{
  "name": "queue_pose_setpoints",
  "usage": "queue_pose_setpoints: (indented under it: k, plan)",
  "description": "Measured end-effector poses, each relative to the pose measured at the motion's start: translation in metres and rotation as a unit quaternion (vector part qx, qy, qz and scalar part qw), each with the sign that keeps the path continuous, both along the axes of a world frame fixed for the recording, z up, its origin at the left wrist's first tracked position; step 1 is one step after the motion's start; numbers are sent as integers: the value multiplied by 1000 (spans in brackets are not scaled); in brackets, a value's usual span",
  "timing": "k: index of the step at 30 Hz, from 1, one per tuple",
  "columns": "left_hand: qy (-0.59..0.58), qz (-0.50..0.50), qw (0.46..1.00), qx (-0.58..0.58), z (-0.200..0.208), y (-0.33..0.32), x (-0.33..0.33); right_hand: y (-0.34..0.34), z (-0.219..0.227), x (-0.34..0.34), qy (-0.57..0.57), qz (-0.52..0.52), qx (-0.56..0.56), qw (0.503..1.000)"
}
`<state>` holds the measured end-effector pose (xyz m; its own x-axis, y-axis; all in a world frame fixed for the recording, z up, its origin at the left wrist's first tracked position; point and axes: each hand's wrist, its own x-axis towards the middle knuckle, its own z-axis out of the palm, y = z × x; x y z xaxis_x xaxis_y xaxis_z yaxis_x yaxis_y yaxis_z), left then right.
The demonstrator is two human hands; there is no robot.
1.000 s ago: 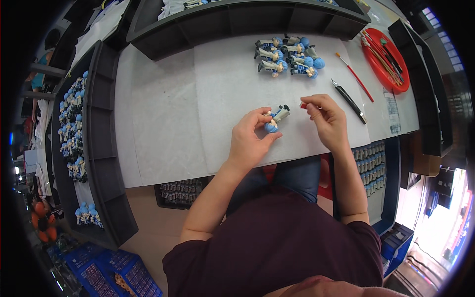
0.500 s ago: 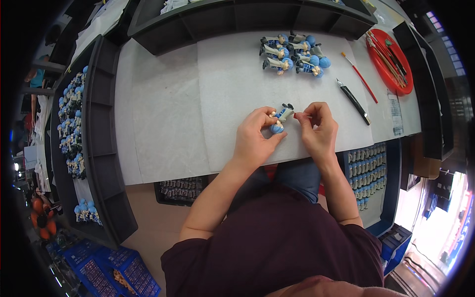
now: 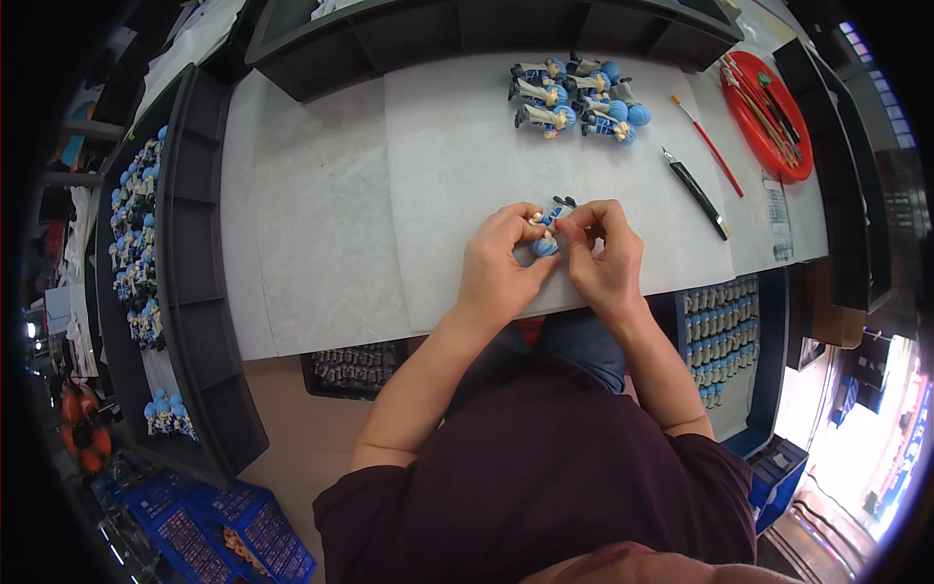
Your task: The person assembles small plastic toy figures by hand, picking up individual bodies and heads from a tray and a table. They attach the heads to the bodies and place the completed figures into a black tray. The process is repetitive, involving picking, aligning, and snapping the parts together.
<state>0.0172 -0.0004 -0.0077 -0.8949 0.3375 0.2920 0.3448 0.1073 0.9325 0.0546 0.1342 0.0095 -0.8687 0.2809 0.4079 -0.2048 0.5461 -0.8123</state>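
Observation:
A small figurine [image 3: 544,247] with a blue head, pale-and-blue clothing and dark feet is held over the white sheet near the table's front edge. My left hand [image 3: 494,271] is closed on it, thumb by the head and fingers along the far side. My right hand [image 3: 609,261] comes in from the right, its thumb and forefinger pinched against the figurine's body. Whatever sits in that pinch is hidden by the fingertips. Beyond my hands a group of similar figurines [image 3: 547,94] lies on the sheet.
Right of the group lie a red-handled brush [image 3: 712,151] and a dark craft knife [image 3: 697,195]. A red dish [image 3: 807,167] holds several brushes. Black trays [image 3: 199,253] border the table left, far and right. A blue crate [image 3: 771,360] of figurines stands below at right.
My right hand has moved left, closing the gap so its fingertips now meet the figurine. My left hand keeps its hold in nearly the same spot.

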Motion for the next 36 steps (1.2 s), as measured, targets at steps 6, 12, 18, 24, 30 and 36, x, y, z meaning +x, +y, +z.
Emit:
queue_pose_setpoints:
  k: [6,12,18,24,30,36]
  plan:
    - [-4,-1,999,-37,-3,0,-2,-3,6,2,13,22,3,1000]
    - [-30,-18,999,-18,6,-2,-2,35,7,-3,-30,-74,36,996]
    - [-33,-41,998,19,7,-6,-2,37,37,-7,38,-1,249,968]
    - [81,-84,993,-7,4,-3,-2,32,24,7,55,141,212,965]
    - [60,-104,992,-47,12,8,7,95,20,50,126,34,139,982]
    - [-27,-81,994,-67,8,13,10,235,-15,197,46,-429,88,898]
